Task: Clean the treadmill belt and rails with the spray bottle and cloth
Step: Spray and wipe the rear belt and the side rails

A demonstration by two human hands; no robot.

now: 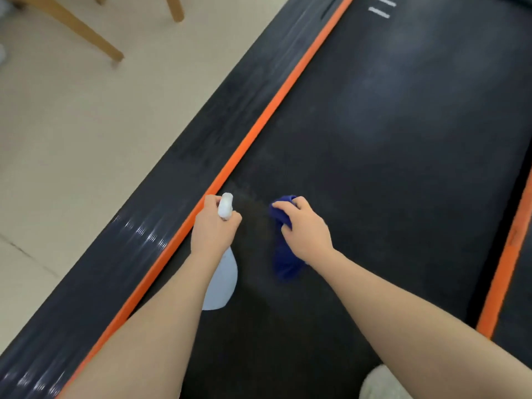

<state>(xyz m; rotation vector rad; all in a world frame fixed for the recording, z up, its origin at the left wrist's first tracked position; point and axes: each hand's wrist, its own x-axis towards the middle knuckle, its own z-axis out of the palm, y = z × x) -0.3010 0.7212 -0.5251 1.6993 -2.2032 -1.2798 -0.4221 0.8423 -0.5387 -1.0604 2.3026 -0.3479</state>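
The black treadmill belt [388, 168] runs from the lower left to the upper right. An orange strip [259, 125] separates it from the dark ribbed left rail [178, 156]. My left hand [213, 228] grips a pale spray bottle [223, 280] by its white head, nozzle pointing forward over the belt's left side. My right hand [305, 226] holds a bunched dark blue cloth [283, 260] just above the belt, beside the bottle. Pale hazy patches lie on the belt farther ahead.
A second orange strip [506, 260] marks the right rail at the frame's edge. Wooden chair legs [95, 38] stand on the beige tiled floor [72, 125] to the left. A light fluffy slipper [380, 381] shows at the bottom right. White dashes [380, 10] mark the far belt.
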